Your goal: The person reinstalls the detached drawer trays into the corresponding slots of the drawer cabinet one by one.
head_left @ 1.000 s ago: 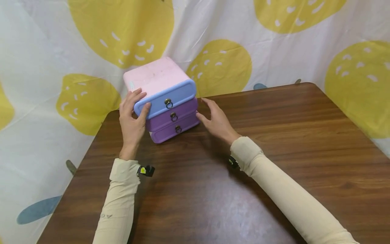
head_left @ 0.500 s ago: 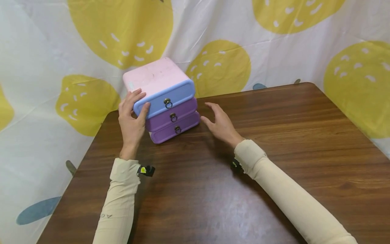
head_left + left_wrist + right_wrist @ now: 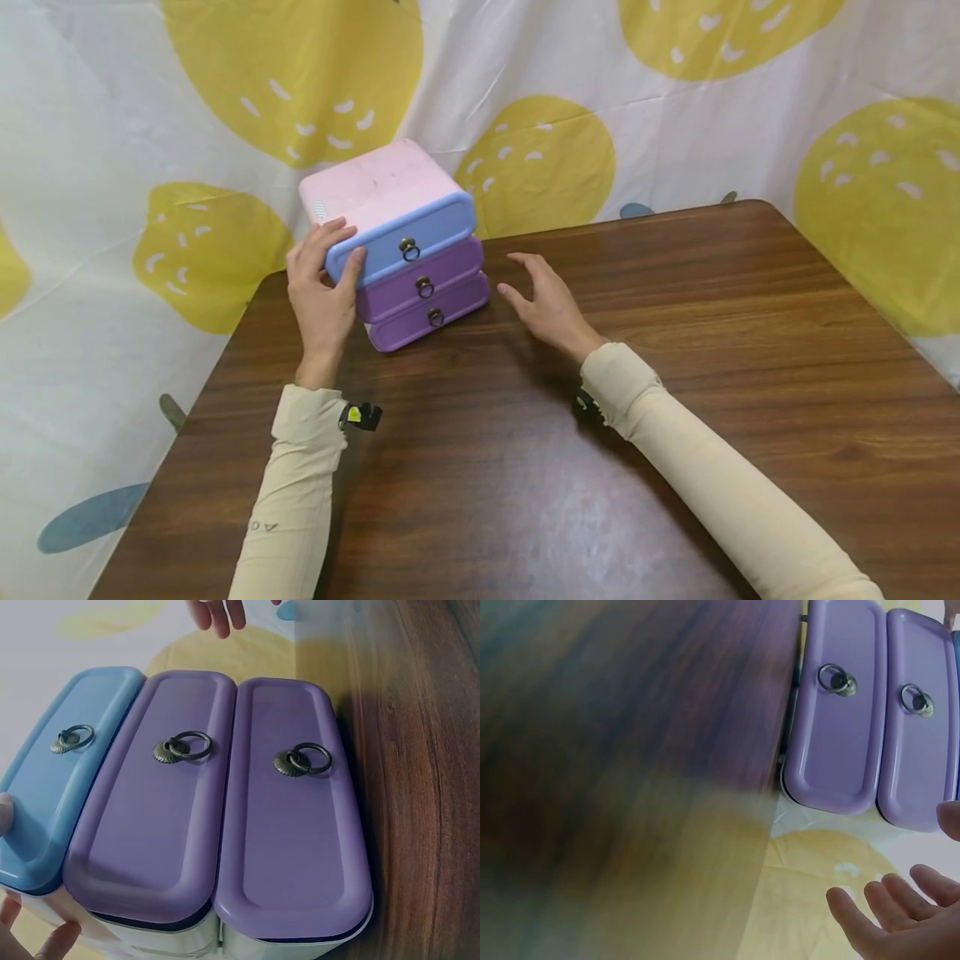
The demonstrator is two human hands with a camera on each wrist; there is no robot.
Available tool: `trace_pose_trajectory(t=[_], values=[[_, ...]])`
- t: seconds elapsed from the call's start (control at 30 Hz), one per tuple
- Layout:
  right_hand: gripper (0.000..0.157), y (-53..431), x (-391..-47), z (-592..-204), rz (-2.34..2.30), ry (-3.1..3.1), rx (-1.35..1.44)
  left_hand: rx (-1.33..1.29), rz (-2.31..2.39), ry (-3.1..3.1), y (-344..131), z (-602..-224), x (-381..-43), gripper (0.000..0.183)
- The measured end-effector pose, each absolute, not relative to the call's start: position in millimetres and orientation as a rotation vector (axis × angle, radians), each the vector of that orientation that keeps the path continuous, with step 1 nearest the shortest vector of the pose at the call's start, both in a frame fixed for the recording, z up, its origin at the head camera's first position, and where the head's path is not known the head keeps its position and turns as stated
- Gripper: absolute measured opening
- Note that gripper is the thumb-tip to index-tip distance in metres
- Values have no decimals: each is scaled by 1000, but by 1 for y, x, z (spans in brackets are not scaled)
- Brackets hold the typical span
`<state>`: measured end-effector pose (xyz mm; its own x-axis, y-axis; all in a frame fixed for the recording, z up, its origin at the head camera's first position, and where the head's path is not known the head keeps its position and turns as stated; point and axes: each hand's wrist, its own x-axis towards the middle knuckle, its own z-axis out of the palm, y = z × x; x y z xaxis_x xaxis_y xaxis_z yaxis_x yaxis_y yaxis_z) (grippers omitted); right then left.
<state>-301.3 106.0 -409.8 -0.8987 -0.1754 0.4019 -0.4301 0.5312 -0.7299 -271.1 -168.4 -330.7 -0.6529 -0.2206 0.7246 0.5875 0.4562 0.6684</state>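
A small three-tier drawer box [image 3: 386, 187] with a pink top stands near the back left of the table. Its top drawer front is blue [image 3: 442, 227]; the two below are purple [image 3: 289, 825]. Each front carries a bronze-coloured ring pull [image 3: 409, 249]. My left hand [image 3: 321, 292] grips the upper left corner, thumb on the blue front and fingers over the side and top edge. To the right of the box, my right hand [image 3: 551, 308] hovers apart from it, fingers spread and holding nothing. In the right wrist view its fingers [image 3: 847, 915] lie beside the purple fronts.
The brown wooden table [image 3: 675, 375] reaches out to the right and toward me. Behind it hangs a white cloth [image 3: 525, 50] with yellow fruit prints, close to the box's back. A dark wrist camera [image 3: 363, 417] sits at the left cuff.
My right hand has drawn away from the box's right side, moving slightly to the right. The left hand keeps its hold, and all drawers look unchanged.
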Motion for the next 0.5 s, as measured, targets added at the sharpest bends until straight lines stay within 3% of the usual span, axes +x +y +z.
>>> trace_pose_trajectory(t=[0.5], values=[[50,111,-302,-410,1318,-2466,487,-270,-1266,-1899,-162,-328,-274,24]])
